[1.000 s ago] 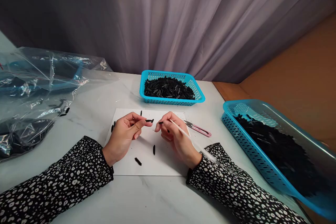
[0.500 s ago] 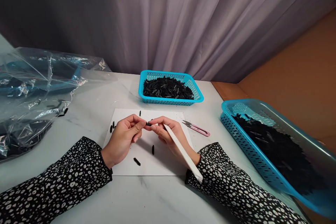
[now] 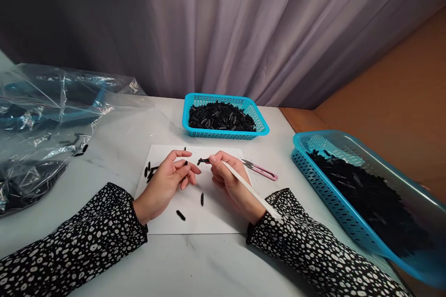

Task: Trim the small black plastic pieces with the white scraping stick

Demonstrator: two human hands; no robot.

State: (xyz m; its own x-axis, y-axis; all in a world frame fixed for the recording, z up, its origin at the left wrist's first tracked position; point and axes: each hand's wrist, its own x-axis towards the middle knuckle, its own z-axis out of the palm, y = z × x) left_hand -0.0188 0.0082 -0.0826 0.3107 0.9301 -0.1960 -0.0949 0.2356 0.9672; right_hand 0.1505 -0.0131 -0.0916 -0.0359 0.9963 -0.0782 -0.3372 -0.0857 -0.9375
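My left hand (image 3: 166, 177) pinches a small black piece (image 3: 186, 164) between thumb and finger, with its other fingers loosely apart. In my right hand (image 3: 230, 181) is a long, thin white-handled tool (image 3: 249, 189), gripped like a pen. Its dark, bent tip points at my left hand without touching it; I cannot make out the tip's exact kind. Both hands are above a white sheet (image 3: 209, 222). Several loose black pieces lie there, one below my hands (image 3: 202, 199) and another nearer the front (image 3: 180, 215); a few are partly hidden by my left hand.
Pink-handled thread snips (image 3: 260, 170) lie right of my right hand. Behind the sheet stands a blue basket (image 3: 226, 133) of black pieces, and a larger blue basket (image 3: 325, 199) is at right. A clear plastic bag (image 3: 62, 97) covers the left side. Grey curtains (image 3: 226, 28) hang behind.
My hands have moved apart. The white-handled tool has turned, its dark tip now pointing left from my right fingers. The black piece stays in my left hand.
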